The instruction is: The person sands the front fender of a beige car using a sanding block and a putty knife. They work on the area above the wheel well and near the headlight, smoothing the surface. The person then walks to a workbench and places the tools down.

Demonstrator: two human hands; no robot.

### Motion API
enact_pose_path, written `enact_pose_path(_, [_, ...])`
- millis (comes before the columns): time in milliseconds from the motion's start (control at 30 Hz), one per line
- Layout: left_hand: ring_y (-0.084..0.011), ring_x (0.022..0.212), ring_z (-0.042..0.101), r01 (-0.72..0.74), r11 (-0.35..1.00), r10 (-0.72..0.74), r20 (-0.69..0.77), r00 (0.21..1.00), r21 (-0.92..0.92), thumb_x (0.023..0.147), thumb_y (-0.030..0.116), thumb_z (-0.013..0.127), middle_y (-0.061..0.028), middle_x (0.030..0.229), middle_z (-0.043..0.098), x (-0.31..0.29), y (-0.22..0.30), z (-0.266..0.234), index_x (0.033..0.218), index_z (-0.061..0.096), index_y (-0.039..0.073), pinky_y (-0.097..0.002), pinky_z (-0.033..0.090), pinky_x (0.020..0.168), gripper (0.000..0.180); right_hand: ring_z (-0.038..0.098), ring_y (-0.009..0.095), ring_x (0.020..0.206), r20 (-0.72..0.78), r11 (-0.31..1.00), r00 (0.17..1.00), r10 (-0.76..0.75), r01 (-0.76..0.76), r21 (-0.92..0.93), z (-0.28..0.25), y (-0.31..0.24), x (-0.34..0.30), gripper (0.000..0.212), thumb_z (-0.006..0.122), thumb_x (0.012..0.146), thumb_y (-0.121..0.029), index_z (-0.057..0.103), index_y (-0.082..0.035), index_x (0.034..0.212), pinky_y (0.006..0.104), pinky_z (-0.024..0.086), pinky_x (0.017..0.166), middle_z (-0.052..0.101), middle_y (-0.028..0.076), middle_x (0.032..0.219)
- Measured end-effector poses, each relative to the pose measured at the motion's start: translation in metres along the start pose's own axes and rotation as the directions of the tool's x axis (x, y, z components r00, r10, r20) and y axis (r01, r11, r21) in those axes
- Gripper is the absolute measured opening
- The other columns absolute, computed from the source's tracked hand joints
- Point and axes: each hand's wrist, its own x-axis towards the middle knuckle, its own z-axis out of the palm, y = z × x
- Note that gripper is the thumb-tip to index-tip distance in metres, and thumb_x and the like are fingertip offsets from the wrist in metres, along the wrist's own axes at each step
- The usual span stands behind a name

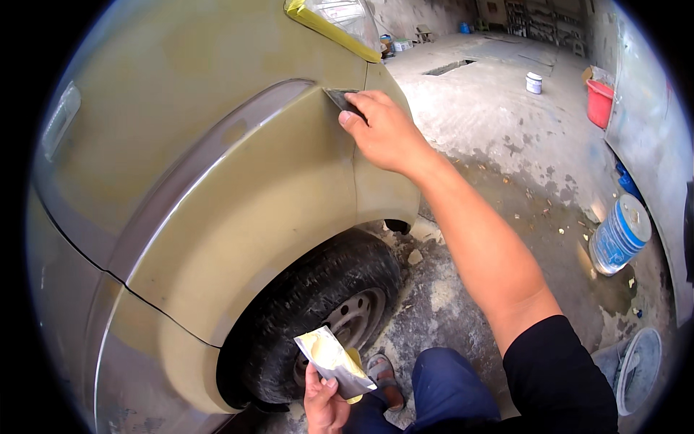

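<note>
My right hand (384, 132) reaches up to the car fender (289, 173), its fingers closed on a thin dark putty spreader (340, 99). The spreader's edge lies against the panel, just beyond the front end of the raised grey strip (210, 141). Low in front of the wheel, my left hand (325, 406) pinches a flat grey putty plate (352, 377). Pale yellow putty (325, 351) is smeared on the plate's upper part, and some shows along its edges. The fender is a dull olive-tan with greyish patches.
Yellow tape (329, 30) borders the covered headlight. Below the fender is the black tyre (318, 289). To the right stand a blue-and-white bucket (619, 235), a red bucket (599, 103), a small white can (533, 83) and a grey bucket (637, 370). Debris litters the damp concrete.
</note>
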Motion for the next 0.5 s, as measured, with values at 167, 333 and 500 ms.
enact_pose_path(167, [-0.0286, 0.122, 0.055, 0.007, 1.000, -0.007, -0.025, 1.000, 0.011, 0.082, 0.001, 0.065, -0.0100, 0.134, 0.054, 0.004, -0.004, -0.003, 0.144, 0.036, 0.009, -0.0470, 0.045, 0.104, 0.069, 0.050, 0.041, 0.119, 0.173, 0.997, 0.983, 0.056, -0.047, -0.056, 0.014, -0.005, -0.052, 0.044, 0.052, 0.096, -0.028, 0.057, 0.000, 0.129, 0.0471, 0.041, 0.103, 0.053, 0.019, 0.133])
enact_pose_path(333, [-0.0268, 0.124, 0.054, 0.027, 0.999, -0.027, 0.003, 1.000, -0.035, 0.083, -0.004, 0.062, -0.0115, 0.134, 0.056, 0.003, -0.003, 0.005, 0.142, 0.037, 0.007, -0.0426, 0.040, 0.108, 0.064, 0.051, 0.040, 0.117, 0.268, 0.996, 0.960, 0.084, -0.078, -0.036, 0.022, -0.008, -0.101, 0.043, 0.052, 0.096, -0.028, 0.057, 0.000, 0.129, 0.0473, 0.042, 0.102, 0.052, 0.019, 0.133])
enact_pose_path(500, [-0.0270, 0.123, 0.055, 0.012, 1.000, -0.011, 0.032, 0.999, -0.022, 0.084, -0.004, 0.062, -0.0116, 0.134, 0.056, 0.005, -0.001, 0.015, 0.143, 0.037, 0.007, -0.0425, 0.041, 0.107, 0.065, 0.052, 0.039, 0.116, 0.278, 0.997, 0.958, 0.076, -0.069, -0.037, 0.022, -0.010, -0.131, 0.043, 0.054, 0.096, -0.029, 0.058, -0.001, 0.128, 0.0479, 0.043, 0.099, 0.053, 0.018, 0.132])
